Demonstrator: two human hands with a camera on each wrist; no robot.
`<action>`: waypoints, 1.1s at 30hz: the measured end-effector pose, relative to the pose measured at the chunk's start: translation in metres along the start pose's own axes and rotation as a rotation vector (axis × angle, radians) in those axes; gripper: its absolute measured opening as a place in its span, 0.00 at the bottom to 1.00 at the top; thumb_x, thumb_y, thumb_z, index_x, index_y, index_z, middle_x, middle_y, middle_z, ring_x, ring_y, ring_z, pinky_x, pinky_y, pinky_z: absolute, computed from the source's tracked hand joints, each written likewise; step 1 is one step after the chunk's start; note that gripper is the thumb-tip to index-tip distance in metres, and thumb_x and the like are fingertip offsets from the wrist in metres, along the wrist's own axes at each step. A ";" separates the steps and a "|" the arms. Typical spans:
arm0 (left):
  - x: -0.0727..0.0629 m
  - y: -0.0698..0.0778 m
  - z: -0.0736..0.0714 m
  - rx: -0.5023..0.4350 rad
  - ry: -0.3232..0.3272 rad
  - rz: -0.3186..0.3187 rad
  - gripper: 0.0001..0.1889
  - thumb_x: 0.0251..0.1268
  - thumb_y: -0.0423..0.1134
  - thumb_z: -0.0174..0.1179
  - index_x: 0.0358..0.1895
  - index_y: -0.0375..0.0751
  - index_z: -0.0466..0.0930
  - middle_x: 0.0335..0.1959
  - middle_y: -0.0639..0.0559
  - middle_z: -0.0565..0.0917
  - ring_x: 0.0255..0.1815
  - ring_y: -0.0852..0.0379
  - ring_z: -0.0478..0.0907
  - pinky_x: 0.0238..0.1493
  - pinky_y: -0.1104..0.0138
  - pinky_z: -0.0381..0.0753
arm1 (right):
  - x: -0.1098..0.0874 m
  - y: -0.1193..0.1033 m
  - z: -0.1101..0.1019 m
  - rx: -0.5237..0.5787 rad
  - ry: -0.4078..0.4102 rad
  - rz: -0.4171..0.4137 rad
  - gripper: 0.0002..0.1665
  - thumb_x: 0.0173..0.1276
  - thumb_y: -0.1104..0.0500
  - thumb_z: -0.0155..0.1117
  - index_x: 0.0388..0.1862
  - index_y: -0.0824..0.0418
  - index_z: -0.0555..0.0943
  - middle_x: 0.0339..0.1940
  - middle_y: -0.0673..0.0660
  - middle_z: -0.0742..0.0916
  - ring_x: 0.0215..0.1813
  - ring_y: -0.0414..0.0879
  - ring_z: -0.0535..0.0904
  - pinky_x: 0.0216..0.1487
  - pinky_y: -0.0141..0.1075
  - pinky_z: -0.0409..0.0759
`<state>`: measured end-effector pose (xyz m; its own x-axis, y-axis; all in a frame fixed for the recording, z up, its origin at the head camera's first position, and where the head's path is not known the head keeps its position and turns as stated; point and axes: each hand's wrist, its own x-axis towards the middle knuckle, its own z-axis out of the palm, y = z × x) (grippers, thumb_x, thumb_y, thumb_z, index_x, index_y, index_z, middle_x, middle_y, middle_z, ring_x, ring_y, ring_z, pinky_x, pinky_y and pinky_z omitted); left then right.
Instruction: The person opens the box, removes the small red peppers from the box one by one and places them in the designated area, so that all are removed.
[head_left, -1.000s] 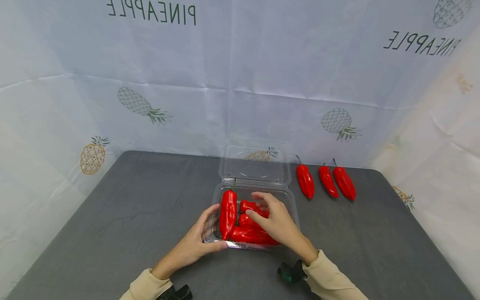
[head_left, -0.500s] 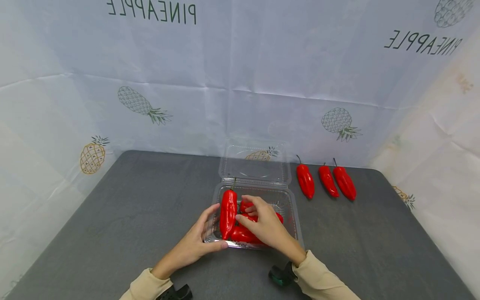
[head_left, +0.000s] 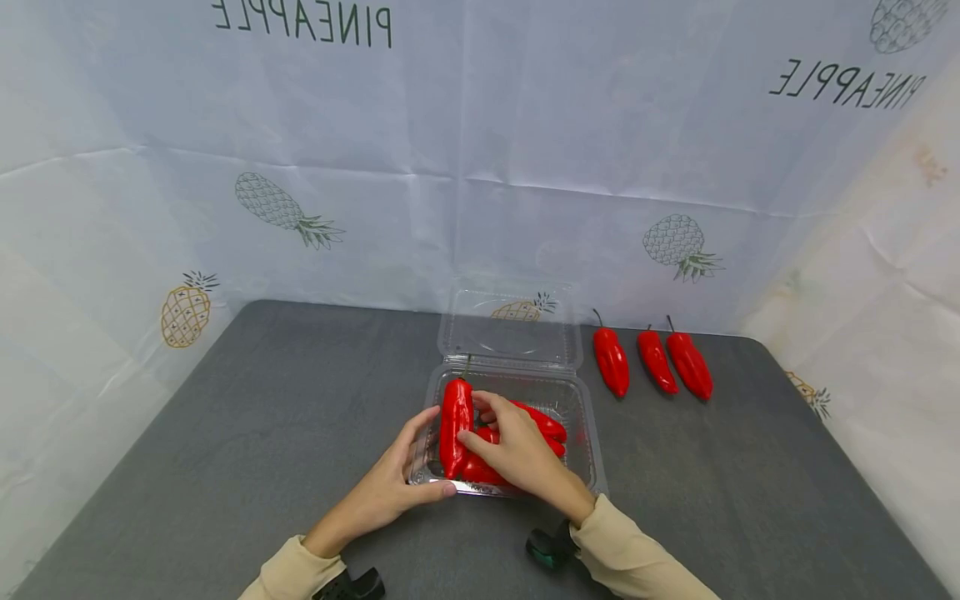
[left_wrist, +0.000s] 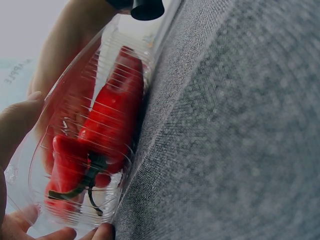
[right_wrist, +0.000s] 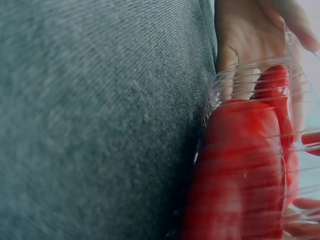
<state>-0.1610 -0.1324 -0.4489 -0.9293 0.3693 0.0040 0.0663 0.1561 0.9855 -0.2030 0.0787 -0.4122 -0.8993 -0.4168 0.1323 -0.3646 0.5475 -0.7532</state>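
A hinged clear plastic container (head_left: 595, 442) stands with its lid (head_left: 517, 337) raised behind it. My left hand (head_left: 386, 483) holds its front left corner, the thumb on the front rim and the fingers along the side. Inside, a long red chili pepper (head_left: 455, 425) lies lengthwise at the left, its stem pointing back. More red peppers (head_left: 543, 421) lie crosswise beside it, partly hidden by my right hand (head_left: 525, 450). That hand reaches over them, thumb and index finger at the right side of the lengthwise pepper. Through the ribbed wall, the left wrist view shows red peppers (left_wrist: 112, 112) with dark stems.
Three more red peppers (head_left: 687, 367) lie on the dark grey table (head_left: 300, 400), right of the container. Behind the table hangs a white cloth (head_left: 555, 125) printed with pineapples. Dark devices (head_left: 551, 546) are strapped at both wrists.
My right hand has moved left across the container, from the crosswise peppers to the lengthwise one, uncovering the peppers' right ends. The lengthwise pepper has shifted very slightly. My left hand stays put.
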 end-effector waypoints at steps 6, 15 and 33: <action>0.001 0.000 0.000 0.010 0.012 -0.020 0.49 0.59 0.39 0.70 0.78 0.52 0.46 0.80 0.46 0.51 0.81 0.40 0.52 0.77 0.47 0.59 | 0.004 0.000 0.003 0.000 -0.053 0.028 0.42 0.65 0.51 0.69 0.72 0.65 0.65 0.60 0.61 0.83 0.55 0.54 0.83 0.51 0.48 0.88; 0.000 0.001 0.001 0.019 0.021 -0.011 0.50 0.58 0.39 0.70 0.79 0.51 0.46 0.81 0.47 0.51 0.81 0.41 0.52 0.77 0.46 0.59 | 0.007 -0.001 0.007 0.028 -0.128 0.054 0.47 0.68 0.45 0.65 0.77 0.64 0.58 0.58 0.60 0.85 0.54 0.51 0.85 0.52 0.44 0.87; 0.000 -0.001 0.000 0.017 0.005 0.001 0.51 0.58 0.40 0.71 0.78 0.51 0.45 0.81 0.47 0.51 0.80 0.40 0.53 0.76 0.50 0.60 | 0.006 -0.001 0.006 0.107 -0.097 0.081 0.44 0.62 0.55 0.64 0.75 0.63 0.60 0.54 0.59 0.86 0.49 0.48 0.84 0.47 0.44 0.88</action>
<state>-0.1611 -0.1320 -0.4498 -0.9311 0.3647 0.0055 0.0730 0.1716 0.9825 -0.2064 0.0715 -0.4148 -0.8952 -0.4456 0.0094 -0.2593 0.5035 -0.8242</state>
